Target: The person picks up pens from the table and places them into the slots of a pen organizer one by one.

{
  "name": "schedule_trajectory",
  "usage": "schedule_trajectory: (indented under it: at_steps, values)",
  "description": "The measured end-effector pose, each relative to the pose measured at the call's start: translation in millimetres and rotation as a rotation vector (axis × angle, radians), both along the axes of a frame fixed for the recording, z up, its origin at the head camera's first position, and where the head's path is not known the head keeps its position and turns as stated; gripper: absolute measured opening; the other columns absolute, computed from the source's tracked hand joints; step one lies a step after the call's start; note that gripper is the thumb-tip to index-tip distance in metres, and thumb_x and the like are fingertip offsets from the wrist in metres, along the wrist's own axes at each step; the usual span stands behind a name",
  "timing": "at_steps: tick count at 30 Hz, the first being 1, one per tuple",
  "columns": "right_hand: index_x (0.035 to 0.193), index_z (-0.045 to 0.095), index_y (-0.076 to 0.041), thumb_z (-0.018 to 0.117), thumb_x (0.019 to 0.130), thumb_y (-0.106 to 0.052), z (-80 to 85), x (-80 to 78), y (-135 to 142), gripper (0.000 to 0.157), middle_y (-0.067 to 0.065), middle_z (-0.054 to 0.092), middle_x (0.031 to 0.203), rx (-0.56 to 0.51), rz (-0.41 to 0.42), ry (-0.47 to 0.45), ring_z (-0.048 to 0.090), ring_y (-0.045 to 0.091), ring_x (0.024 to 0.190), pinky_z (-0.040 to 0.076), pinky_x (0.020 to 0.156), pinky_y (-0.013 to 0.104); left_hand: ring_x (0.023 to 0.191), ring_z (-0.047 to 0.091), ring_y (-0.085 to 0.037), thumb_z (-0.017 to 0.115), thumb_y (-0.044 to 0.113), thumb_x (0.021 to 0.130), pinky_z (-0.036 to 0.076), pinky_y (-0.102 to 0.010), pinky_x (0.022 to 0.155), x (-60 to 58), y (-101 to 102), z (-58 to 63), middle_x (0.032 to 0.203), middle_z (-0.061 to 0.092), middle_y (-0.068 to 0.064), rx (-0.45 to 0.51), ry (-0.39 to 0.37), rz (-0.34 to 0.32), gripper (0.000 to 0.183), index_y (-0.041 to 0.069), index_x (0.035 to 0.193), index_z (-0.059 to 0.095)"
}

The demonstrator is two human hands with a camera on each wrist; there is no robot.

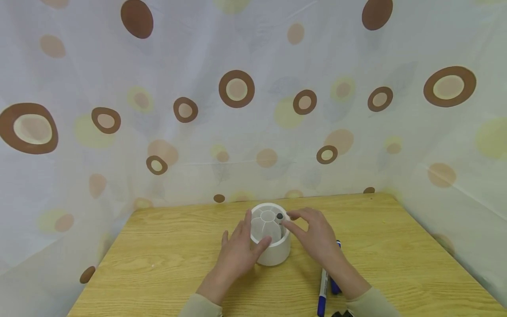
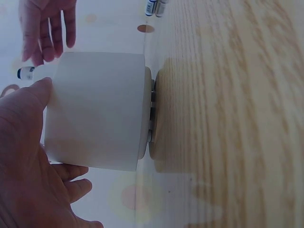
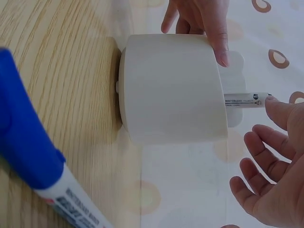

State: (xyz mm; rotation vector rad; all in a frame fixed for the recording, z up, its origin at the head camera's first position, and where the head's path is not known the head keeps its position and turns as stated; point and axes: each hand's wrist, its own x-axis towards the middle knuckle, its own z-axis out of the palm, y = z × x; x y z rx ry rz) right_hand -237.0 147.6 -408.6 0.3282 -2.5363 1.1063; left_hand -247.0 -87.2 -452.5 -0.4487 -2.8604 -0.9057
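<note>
A round white pen holder (image 1: 273,255) with several inner compartments stands on the wooden table. My left hand (image 1: 237,251) holds it, with the thumb over the near rim and the fingers along the left side. One whiteboard marker (image 3: 244,99) stands in a right-hand compartment, its dark end (image 1: 279,216) showing just above the rim; its lower part is hidden by the wall. At that end, my right hand (image 1: 317,233) touches the marker with the thumb tip, while the other fingers are spread apart from it in the right wrist view.
Two blue-capped markers lie on the table by my right forearm: one (image 1: 323,286) in plain sight, the other (image 1: 336,287) partly under the arm. A dotted white curtain (image 1: 261,145) surrounds the wooden table (image 1: 178,246) at the back and sides.
</note>
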Motion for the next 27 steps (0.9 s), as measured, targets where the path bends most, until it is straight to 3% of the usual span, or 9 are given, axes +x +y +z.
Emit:
schedule_trajectory:
  at_steps: [6,19,27]
  values:
    - [0.137,0.076,-0.007,0.081,0.104,-0.031,3.5,6.2,10,0.042,0.009,0.077,0.122,0.035,-0.025,0.012,0.061,0.041,0.135,0.05,0.11,0.068,0.158,0.042,-0.041,0.053,0.071,0.109,0.014,-0.076,0.129,0.2,0,-0.5,0.171,0.041,-0.025,0.008,0.009,0.004,0.101,0.008,0.178,0.013]
    - [0.154,0.062,-0.004,0.072,0.108,-0.044,6.1,19.7,33,0.062,0.016,0.072,0.14,0.136,-0.062,-0.068,0.056,0.049,0.142,0.049,0.108,0.074,0.157,0.042,-0.043,0.054,0.07,0.108,0.013,-0.076,0.129,1.3,0,0.1,0.171,0.04,-0.026,0.022,0.008,0.001,0.102,0.008,0.178,0.013]
    - [0.159,0.057,-0.004,0.071,0.109,-0.047,4.6,28.1,48,0.068,0.016,0.071,0.143,0.184,-0.1,-0.12,0.057,0.05,0.139,0.053,0.101,0.071,0.158,0.042,-0.041,0.054,0.07,0.109,0.013,-0.075,0.13,1.3,0,1.3,0.172,0.04,-0.025,0.01,0.003,0.008,0.101,0.009,0.178,0.013]
